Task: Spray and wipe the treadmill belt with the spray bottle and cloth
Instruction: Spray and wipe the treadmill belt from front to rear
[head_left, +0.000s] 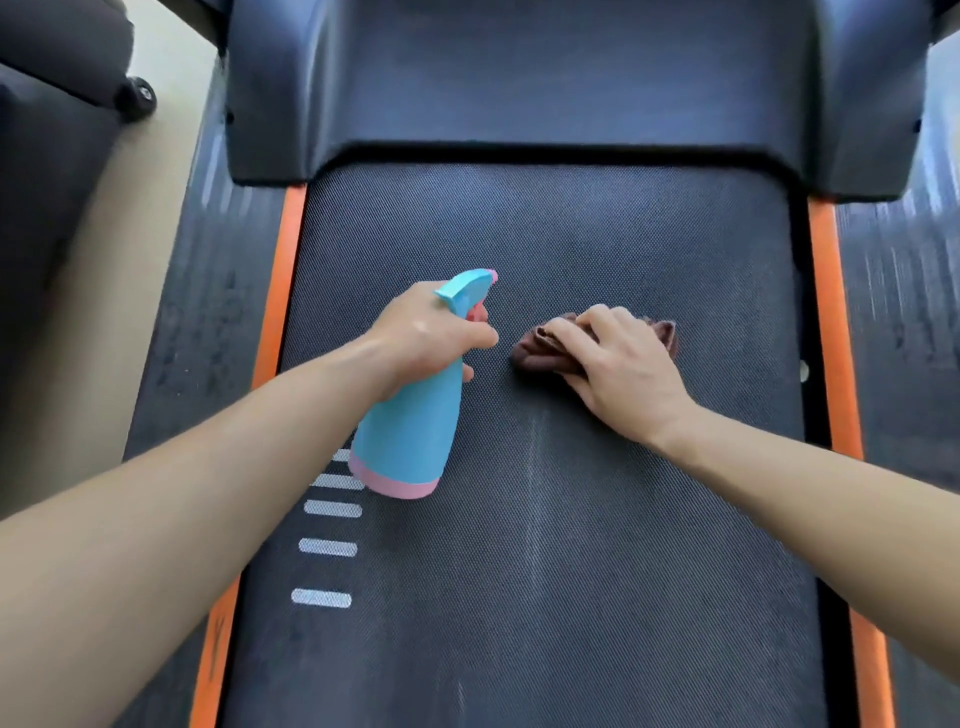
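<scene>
head view: the left hand (426, 338) grips the light blue plastic spray bottle (410, 431) by its neck, fingers wrapped round it and one finger on the pink trigger. the bottle has a pink band at its base. it is held above the belt, tilted, with its blue nozzle head pointing away from the person and slightly to the right. the right hand (618, 364) lies palm down on a crumpled brown cloth (535, 348), fingers bent over the bunched fabric and holding it against the dark textured treadmill belt (571, 571). the cloth sits near the middle of the belt's width, just right of the bottle's head, with parts of it showing on both sides of the fingers. a faint pale streak runs lengthwise down the belt's centre below the cloth. a column of short white dashes (327, 546) marks the belt's left part, the upper ones partly hidden behind the bottle's base. orange strips (283, 291) edge the belt on both sides, with dark ribbed side rails (208, 312) beyond them. a dark moulded plastic motor cover (519, 78) spans the far end of the belt. at the far left lies a pale floor (104, 291), with a small black wheel (139, 96) on dark equipment.
</scene>
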